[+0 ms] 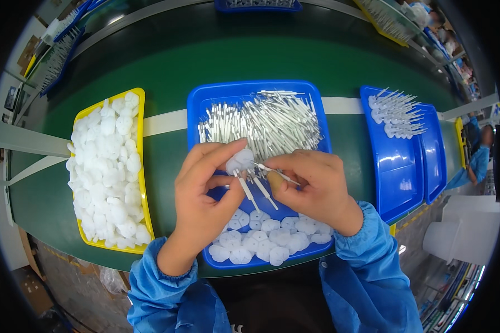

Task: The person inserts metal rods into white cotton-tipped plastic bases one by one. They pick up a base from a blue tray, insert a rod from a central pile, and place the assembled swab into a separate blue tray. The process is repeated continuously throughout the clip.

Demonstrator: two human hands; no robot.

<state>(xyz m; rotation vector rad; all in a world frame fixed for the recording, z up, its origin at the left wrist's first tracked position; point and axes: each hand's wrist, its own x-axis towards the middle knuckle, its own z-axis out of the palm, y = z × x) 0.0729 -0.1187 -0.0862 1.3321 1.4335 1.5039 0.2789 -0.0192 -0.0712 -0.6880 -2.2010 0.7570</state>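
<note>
Above the middle of a blue tray, my left hand pinches a translucent white petal-shaped plastic piece. Several thin white rods stick out from below this piece. Between thumb and fingers, my right hand grips one thin white rod, its tip close to the plastic piece; whether the two touch, I cannot tell. A heap of loose white rods with metal-coloured ends fills the tray's far part. White petal-shaped pieces lie in its near part.
To the left, a yellow tray is heaped with white plastic pieces. Blue trays stand on the right, one bearing rows of pieces with rods fitted. More trays sit along the far side of the green table. A person is far right.
</note>
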